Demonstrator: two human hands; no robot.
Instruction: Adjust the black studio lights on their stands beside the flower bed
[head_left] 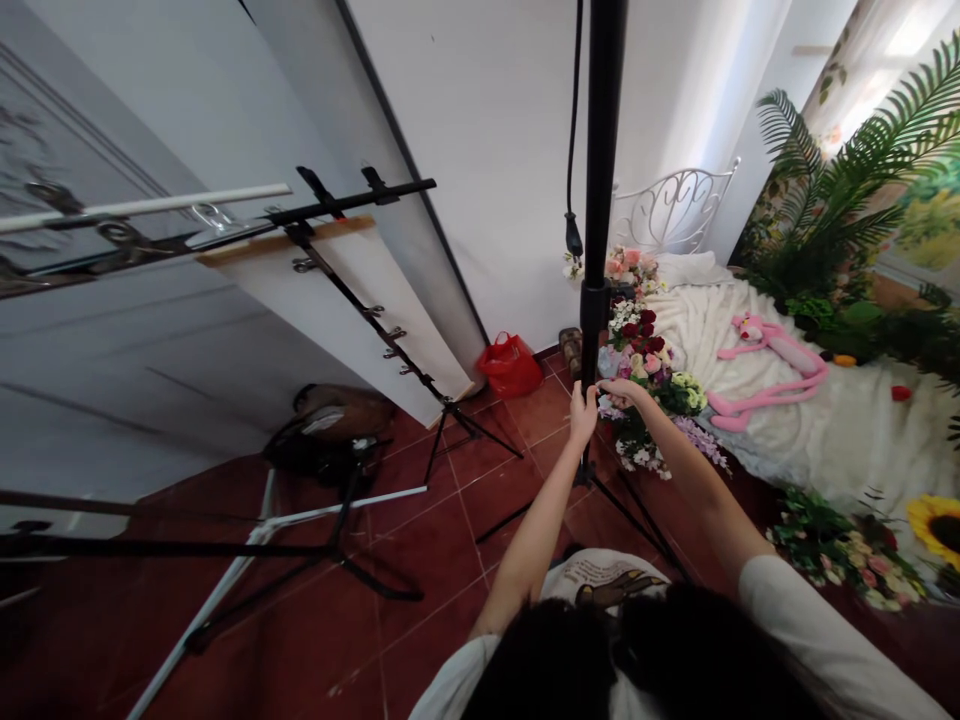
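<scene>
Main thing: tall black tubular metal stand (pixel 602 180), upright in front of the person, right of centre, tripod legs spread on dark red floor tiles (pixel 420 640)
Left hand: left hand (pixel 583 412) wrapped round the pole, below its thicker black collar (pixel 595 307)
Right hand: right hand (pixel 621 393) at the pole's right side, beside the left, fingers bent in; whether it pinches a part there, can't tell
Cable: thin black cord (pixel 574 120) hanging just left of the pole, black plug (pixel 573 236) at its end
Left side: long white sheet (pixel 330 325) with brown edging, beside a black bar with metal clips; white tubular stand (pixel 259 540) nearer the person
Floor by wall: shiny red plastic bag (pixel 511 367), near the sheet's lower end
Right side: mixed pink, red and white flowers (pixel 637 345) close behind the pole; lanky pink plush toy (pixel 784 365) lying on a cream fluffy blanket (pixel 847 440)
Back: curly white metal headboard (pixel 671 212); green palm fronds (pixel 862 190) to its right
</scene>
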